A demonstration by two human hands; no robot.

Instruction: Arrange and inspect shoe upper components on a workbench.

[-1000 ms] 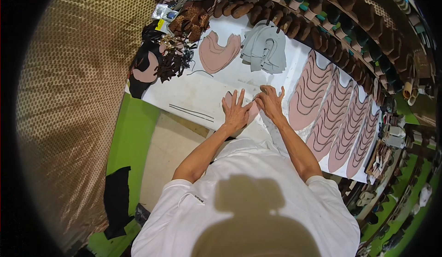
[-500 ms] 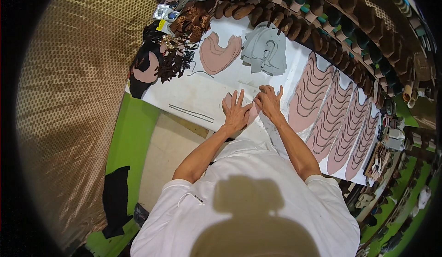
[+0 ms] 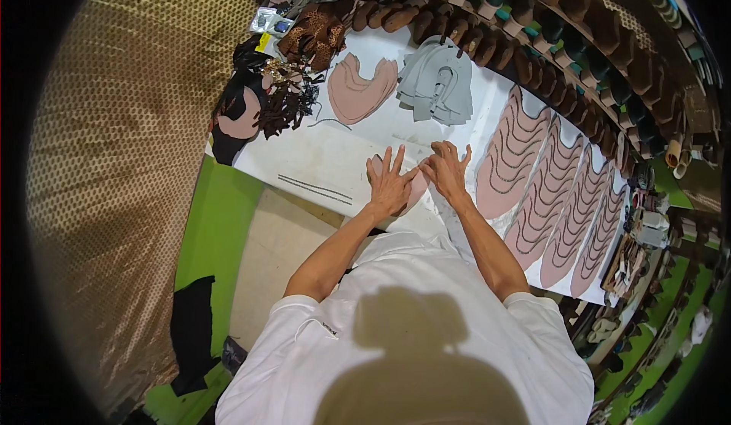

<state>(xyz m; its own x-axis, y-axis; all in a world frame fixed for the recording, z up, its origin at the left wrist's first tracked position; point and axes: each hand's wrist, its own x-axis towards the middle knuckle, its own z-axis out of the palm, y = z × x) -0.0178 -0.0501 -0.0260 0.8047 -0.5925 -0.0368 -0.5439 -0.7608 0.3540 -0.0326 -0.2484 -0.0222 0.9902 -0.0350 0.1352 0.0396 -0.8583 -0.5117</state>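
A pink U-shaped shoe-upper piece [image 3: 416, 194] lies on the white table in front of me, partly hidden by my hands. Across its left side my left hand [image 3: 389, 189] is spread flat, fingers apart, pressing the piece to the tabletop. At the upper edge of the piece, my right hand [image 3: 449, 171] has thumb and forefinger pinched together while its other fingers stay raised. Whatever is between those fingertips is too small to make out. Left of my left hand, two thin dark trim strips [image 3: 314, 189] lie side by side.
Overlapping rows of pink pieces with dark trimmed edges [image 3: 512, 159] cover the table's right side. Beyond my hands are stacked pink pieces [image 3: 362, 89] and grey pieces [image 3: 435, 82]. Dark scraps [image 3: 285, 105] heap at the far left. Racks of brown shoe forms [image 3: 525, 67] line the back.
My hands stay at the pink piece in nearly the same pose. The right hand's raised fingers have shifted slightly; the whole view has moved a little.
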